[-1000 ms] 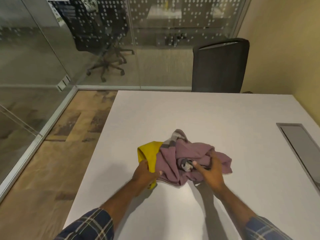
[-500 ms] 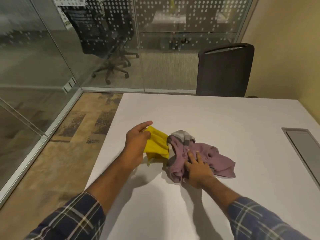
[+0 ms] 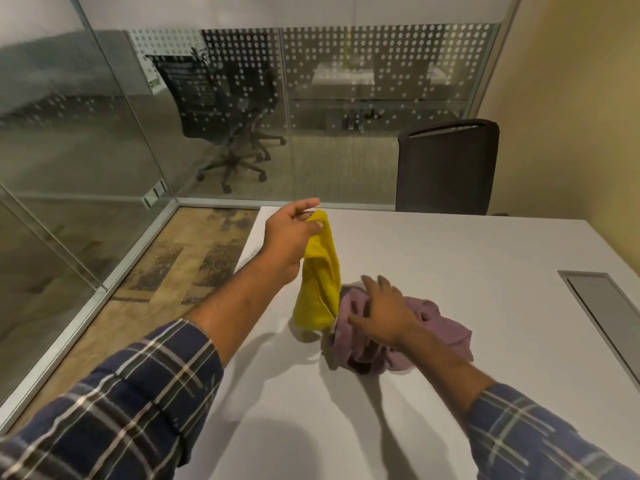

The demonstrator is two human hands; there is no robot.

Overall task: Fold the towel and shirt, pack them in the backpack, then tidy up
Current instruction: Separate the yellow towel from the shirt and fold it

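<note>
Yellow towel [image 3: 317,289] hangs pinched in the left hand [image 3: 289,237], its lower end apparently just touching the tabletop [image 3: 450,258]. The right hand [image 3: 381,313] presses spread, empty fingers [image 3: 372,284] on the crumpled mauve shirt [image 3: 446,330]. Sorting seems under way; next, spread the towel flat for folding.

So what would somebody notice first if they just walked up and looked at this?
Probably the bright yellow towel, lifted up off the white table by the left hand, with its bottom end still near the tabletop. Right beside it, the right hand presses down on a crumpled purple shirt. Behind the table stands a dark chair against a glass wall.
</note>
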